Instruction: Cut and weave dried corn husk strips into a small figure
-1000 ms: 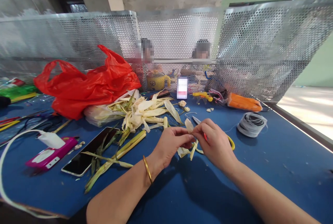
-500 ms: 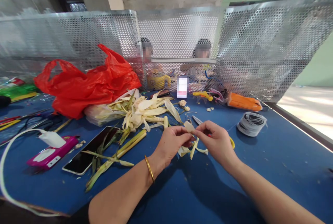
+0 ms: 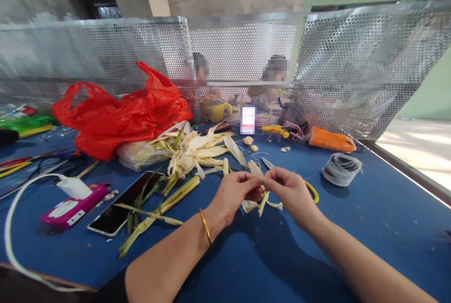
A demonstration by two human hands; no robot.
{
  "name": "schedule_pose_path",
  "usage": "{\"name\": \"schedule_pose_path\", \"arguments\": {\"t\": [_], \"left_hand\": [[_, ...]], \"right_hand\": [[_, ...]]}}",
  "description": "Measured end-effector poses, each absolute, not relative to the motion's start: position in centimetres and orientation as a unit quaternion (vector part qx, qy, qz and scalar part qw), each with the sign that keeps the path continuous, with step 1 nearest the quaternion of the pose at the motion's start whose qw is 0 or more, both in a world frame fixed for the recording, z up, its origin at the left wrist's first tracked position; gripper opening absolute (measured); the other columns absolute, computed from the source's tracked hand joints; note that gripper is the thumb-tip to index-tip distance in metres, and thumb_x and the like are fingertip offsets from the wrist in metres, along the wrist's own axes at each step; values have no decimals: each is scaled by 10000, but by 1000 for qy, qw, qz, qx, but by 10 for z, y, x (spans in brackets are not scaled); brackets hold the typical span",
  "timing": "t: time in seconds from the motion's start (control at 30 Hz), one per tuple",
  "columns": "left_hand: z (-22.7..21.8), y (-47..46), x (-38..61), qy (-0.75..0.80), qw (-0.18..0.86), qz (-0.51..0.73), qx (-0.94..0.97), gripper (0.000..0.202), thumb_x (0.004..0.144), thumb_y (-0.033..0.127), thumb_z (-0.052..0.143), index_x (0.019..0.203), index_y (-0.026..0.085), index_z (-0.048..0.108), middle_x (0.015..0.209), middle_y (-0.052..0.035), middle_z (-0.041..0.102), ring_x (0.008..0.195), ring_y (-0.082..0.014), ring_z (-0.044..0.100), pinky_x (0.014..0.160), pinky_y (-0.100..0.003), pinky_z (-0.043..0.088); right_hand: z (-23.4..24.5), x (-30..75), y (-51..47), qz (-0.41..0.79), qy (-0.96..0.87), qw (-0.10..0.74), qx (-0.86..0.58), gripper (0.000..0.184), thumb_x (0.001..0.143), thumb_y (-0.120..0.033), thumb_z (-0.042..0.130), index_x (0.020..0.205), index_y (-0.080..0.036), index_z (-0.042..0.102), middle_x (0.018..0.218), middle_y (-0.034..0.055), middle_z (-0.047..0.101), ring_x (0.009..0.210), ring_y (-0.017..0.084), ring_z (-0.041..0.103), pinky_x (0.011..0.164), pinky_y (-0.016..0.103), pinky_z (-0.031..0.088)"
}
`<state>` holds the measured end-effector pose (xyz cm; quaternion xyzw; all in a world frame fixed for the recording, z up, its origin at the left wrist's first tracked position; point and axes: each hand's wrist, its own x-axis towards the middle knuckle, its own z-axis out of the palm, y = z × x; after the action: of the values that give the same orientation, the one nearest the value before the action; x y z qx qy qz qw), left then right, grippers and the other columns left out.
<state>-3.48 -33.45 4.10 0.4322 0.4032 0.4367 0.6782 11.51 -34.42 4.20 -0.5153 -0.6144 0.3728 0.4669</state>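
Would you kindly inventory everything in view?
partition: one, silver, back
people: two, blurred, behind partition
table: one, blue, foreground
bag: one, red, left
husks: many, cream, centre left
phone: one, black, left
screen: one, white, back centre
socket: one, magenta, left
charger: one, white, on socket
cable: one, white, left
clutter: uncountable, mixed, far left
tool: one, yellow, back
packet: one, orange, back right
coil: one, grey, right
scissors: one, silver and yellow, centre
bracelet: one, gold, left wrist
piece: one, cream, centre
left hand: one, bare, pinching piece
right hand: one, bare, pinching piece
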Motion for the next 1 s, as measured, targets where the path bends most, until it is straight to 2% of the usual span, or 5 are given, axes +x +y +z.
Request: {"name": "schedule_pose_path", "arguments": {"t": [0.13,0.3,0.53,0.67,1.0], "left_hand": [[42,-336,-33,392,682,433,441,305,650,393,794,707,114,684,670,-46,664,573,-104,581,624,-241,483],[42,-337,-34,408,677,433,434,257,660,353,782,705,127,671,669,-35,658,594,-107,585,616,-234,468],[45,-334,-38,428,709,439,350,241,619,299,790,707,128,644,610,0,591,547,-79,522,492,-190,365],[46,-334,-38,400,741,426,330,221,604,274,774,654,121,623,585,8,551,521,-66,478,464,-182,322],[46,-335,-40,391,746,403,358,196,612,264,722,640,141,572,561,19,527,527,-78,465,467,-189,300]], "right_hand": [[44,115,-343,463,-565,481,-486,267,744,-431,641,668,-184,575,624,-5,607,611,130,534,608,261,416],[41,114,-342,451,-565,485,-492,283,742,-436,650,650,-178,578,600,-9,594,588,126,524,596,258,415],[41,122,-341,197,-693,530,-447,130,800,-276,654,916,-218,655,855,27,602,749,159,576,701,298,482],[44,126,-345,51,-785,479,-391,117,874,-200,575,905,-242,680,915,51,582,839,176,589,729,306,490],[43,125,-346,-3,-814,435,-386,117,890,-181,560,855,-222,664,872,44,582,805,166,583,692,288,466]]}}
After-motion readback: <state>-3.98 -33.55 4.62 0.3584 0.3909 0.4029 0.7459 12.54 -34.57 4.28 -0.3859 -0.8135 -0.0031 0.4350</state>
